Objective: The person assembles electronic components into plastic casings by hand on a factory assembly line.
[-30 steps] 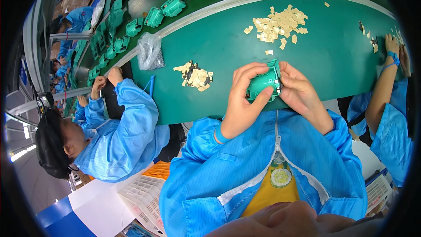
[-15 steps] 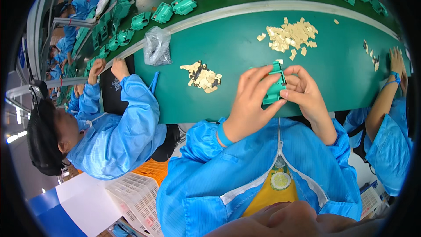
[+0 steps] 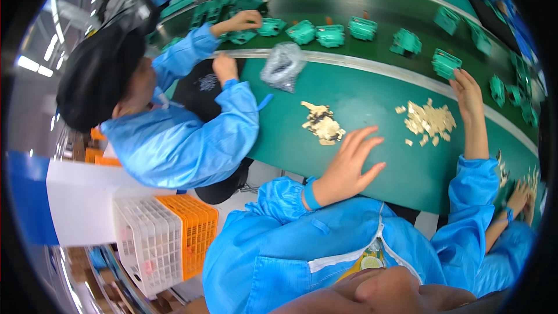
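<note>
My right hand (image 3: 468, 90) reaches forward to the conveyor. Its stretched fingers are at the lower right corner of a green plastic housing (image 3: 446, 62), which rests on the belt; whether they touch it is hard to make out. My left hand (image 3: 350, 166) hovers over the near part of the green table (image 3: 366, 102), fingers spread, holding nothing. Between the hands, farther back, lies a pile of small cream-coloured pieces (image 3: 429, 120). Beyond my left fingertips is a smaller heap of cream scraps and dark bits (image 3: 322, 125).
More green housings (image 3: 362, 28) line the dark green conveyor (image 3: 383, 9) behind a pale rail (image 3: 349, 60). A clear plastic bag (image 3: 283, 67) stands by the rail. A co-worker (image 3: 174, 134) sits at left; another person's hands (image 3: 519, 197) show at right. Orange and white crates (image 3: 197, 235) stand lower left.
Both hands held a green housing over the table; now they are apart. My right hand has moved forward to the belt, my left stays back with spread fingers. The view has swung right.
</note>
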### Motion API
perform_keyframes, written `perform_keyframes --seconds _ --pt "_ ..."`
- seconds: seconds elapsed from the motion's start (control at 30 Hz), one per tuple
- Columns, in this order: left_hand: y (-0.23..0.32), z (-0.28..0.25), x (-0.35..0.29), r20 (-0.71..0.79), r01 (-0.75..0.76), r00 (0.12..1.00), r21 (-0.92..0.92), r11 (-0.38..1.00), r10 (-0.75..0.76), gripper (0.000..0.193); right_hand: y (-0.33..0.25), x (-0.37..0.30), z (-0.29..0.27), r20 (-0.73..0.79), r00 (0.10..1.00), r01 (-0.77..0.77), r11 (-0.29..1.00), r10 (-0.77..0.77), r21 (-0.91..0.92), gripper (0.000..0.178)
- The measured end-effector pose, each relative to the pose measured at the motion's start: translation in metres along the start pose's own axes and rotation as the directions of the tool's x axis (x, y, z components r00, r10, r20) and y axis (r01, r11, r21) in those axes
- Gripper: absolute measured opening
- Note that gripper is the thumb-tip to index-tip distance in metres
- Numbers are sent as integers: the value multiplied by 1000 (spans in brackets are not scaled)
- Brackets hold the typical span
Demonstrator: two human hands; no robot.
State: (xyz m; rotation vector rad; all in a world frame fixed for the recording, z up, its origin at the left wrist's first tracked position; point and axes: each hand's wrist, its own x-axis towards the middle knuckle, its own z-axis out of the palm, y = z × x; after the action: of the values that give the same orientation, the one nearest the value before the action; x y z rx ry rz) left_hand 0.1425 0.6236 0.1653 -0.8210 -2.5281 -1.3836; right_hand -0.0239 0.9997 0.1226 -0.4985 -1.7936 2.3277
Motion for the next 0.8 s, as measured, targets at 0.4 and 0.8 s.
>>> perform_keyframes --seconds 0.4,0.8 --pt "-39 -49 -16 -144 109 986 195 975 -82 24 17 8 -16 -174 975 54 911 -136 -409 36" --pt "-59 -73 10 -180 428 904 357 830 -389 12 11 -93 5 83 754 498 485 -652 -718 21"
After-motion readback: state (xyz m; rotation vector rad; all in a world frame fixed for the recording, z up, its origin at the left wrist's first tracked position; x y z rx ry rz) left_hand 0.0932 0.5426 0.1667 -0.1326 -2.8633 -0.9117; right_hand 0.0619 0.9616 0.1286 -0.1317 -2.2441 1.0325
